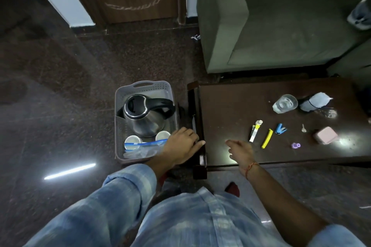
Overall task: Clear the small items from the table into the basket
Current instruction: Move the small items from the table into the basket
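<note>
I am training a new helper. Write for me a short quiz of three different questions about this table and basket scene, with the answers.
1. True or false: the kettle stands inside the grey basket.
2. Which item lies nearest the right hand? A) pink box B) white tube C) glass
3. Fill in: the left hand rests between the basket and the ____.

Key
1. True.
2. B; the yellow clip lies just beyond it.
3. Table; neither hand holds anything.
</note>
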`<state>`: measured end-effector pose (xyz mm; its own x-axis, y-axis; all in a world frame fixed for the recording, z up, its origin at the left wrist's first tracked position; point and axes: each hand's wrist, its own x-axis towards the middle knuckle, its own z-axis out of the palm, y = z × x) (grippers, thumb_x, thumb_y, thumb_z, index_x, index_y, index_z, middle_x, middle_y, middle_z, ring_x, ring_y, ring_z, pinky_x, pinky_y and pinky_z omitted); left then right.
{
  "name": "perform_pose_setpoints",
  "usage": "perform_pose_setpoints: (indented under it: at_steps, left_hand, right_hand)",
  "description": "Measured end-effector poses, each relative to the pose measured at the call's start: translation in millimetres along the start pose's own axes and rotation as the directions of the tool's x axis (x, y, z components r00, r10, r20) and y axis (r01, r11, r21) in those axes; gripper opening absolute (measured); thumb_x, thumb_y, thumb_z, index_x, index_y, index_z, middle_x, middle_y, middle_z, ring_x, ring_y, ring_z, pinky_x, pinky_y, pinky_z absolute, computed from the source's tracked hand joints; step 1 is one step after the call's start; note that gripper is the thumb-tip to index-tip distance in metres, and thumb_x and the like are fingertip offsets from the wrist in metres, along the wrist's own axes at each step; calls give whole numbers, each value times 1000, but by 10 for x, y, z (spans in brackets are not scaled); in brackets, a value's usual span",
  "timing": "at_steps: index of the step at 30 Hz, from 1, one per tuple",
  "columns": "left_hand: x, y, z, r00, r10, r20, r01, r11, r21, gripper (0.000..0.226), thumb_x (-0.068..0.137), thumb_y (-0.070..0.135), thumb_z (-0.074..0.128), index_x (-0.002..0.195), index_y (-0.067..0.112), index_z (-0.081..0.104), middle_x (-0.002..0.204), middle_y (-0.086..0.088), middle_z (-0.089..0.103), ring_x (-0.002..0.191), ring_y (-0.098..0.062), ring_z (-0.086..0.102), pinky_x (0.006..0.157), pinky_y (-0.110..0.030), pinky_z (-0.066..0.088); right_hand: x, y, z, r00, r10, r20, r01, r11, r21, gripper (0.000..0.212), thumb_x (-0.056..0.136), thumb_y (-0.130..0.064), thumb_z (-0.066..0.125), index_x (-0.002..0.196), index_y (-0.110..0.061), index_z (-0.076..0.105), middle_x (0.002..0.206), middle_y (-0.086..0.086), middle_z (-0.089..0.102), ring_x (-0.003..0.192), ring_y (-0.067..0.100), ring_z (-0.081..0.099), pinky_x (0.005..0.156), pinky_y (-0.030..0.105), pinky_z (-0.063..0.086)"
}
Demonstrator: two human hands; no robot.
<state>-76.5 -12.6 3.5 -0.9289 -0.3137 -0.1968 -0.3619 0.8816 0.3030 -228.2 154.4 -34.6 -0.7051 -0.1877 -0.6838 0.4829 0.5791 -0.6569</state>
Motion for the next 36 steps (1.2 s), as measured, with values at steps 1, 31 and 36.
perform_pose_setpoints:
  at_steps: [1, 31, 36]
  left_hand:
    - [38, 135, 19, 1000, -1, 12, 1, 1000, 3, 49, 99, 55, 32, 101, 20, 66, 107, 1, 64, 103, -21, 55, 88, -36, 46]
    - [1324, 2055, 541, 988, -75, 132, 99, 978, -181, 32, 94, 50, 47, 99, 23, 64, 101, 3, 69, 99, -21, 63, 79, -32, 50]
    - [1646, 2101, 717, 960, -219, 177, 257, 940, -227, 29, 92, 48, 54, 104, 23, 63, 106, 2, 70, 101, -23, 64, 81, -35, 52]
  right_hand:
    - [53, 25, -143, 1000, -14, 2, 14, 1000, 3, 14, 77, -32, 75, 73, -19, 71, 77, -2, 64, 84, 19, 60, 85, 42, 52]
    - [1037, 167, -2269, 994, 30, -101, -31, 999, -12, 10, 69, -14, 73, 75, -12, 66, 77, 5, 60, 78, 23, 55, 74, 39, 45]
    - [1523, 86, -2244, 996, 77, -40, -82, 990, -118, 25, 62, -22, 76, 84, -15, 66, 88, 14, 73, 90, 35, 71, 86, 49, 57]
